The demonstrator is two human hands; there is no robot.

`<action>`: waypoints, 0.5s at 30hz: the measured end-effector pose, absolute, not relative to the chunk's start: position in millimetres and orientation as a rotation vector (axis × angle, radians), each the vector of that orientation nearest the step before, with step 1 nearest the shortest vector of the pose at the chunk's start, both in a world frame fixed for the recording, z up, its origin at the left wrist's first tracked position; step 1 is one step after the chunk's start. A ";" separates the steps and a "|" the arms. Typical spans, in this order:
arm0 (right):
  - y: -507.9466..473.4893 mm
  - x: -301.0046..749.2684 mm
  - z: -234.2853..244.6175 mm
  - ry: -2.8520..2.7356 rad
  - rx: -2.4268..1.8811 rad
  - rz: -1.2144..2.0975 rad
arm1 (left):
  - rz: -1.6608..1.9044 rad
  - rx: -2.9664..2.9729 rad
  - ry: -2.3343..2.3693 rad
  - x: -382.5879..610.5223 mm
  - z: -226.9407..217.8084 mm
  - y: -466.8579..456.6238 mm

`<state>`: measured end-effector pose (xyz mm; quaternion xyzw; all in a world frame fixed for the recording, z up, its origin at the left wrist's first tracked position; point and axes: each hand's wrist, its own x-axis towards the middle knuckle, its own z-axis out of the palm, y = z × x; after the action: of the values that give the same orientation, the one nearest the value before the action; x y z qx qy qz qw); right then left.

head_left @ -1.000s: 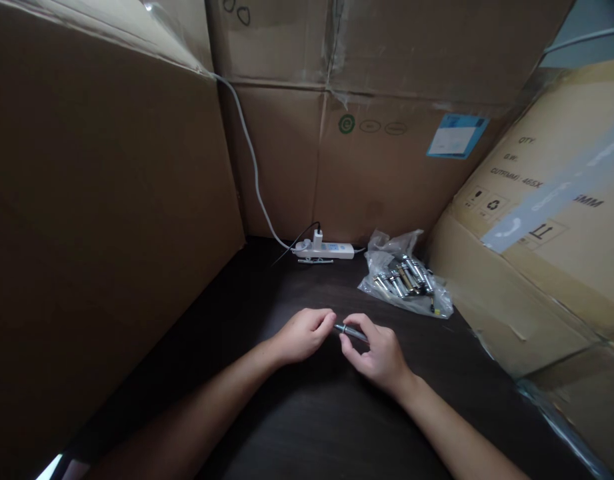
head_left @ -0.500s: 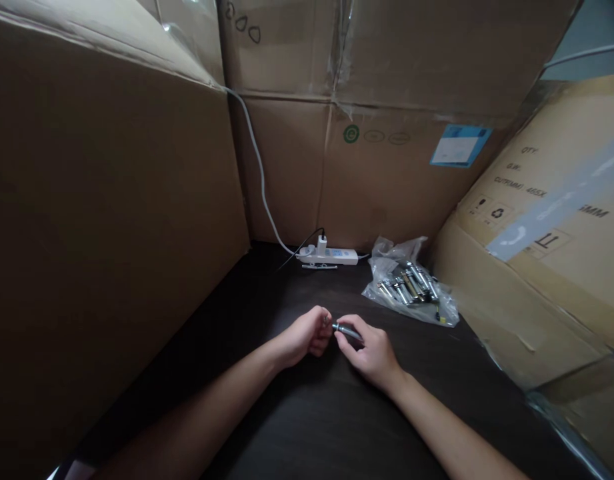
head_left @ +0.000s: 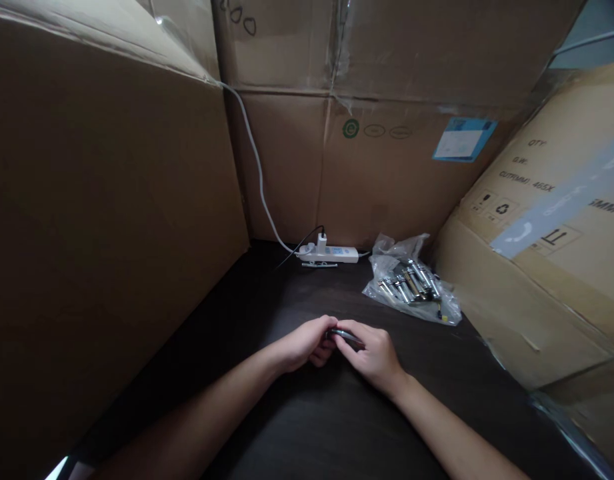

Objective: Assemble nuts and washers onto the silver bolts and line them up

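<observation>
My right hand [head_left: 374, 350] is closed around a silvery metal expansion bolt [head_left: 347, 335], its shaft lying between thumb and fingers. At the bolt's left end, my left hand [head_left: 311, 343] pinches with thumb and forefinger, the other fingers curled under. Those fingertips cover that end, so any small part between them is hidden. Both hands are close together above the dark table [head_left: 307, 413]. Beyond them on the right lies a clear plastic bag [head_left: 387, 303] with several similar metal bolts [head_left: 411, 283] in it.
A white power strip [head_left: 344, 254] with a plugged-in charger [head_left: 322, 243] lies at the back, its grey cable [head_left: 261, 177] running up the carton. In front of it is a thin metal piece [head_left: 319, 265]. Large cardboard boxes [head_left: 387, 180] wall the table at left, back and right.
My left hand has come right against the bolt's end, closing the small gap between my hands. My right hand keeps hold of the bolt. The view has shifted slightly.
</observation>
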<state>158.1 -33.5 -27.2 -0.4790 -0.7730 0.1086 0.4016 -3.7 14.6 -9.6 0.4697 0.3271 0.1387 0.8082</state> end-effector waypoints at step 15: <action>-34.0 161.5 -28.3 -1.746 -1.344 0.429 | 0.236 2.605 1.116 -27.0 -3.6 31.0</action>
<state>161.5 -34.0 -28.3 -0.5394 -0.7011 0.1721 0.4335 -27.0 31.0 -3.6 0.9058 0.3882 0.0820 0.1484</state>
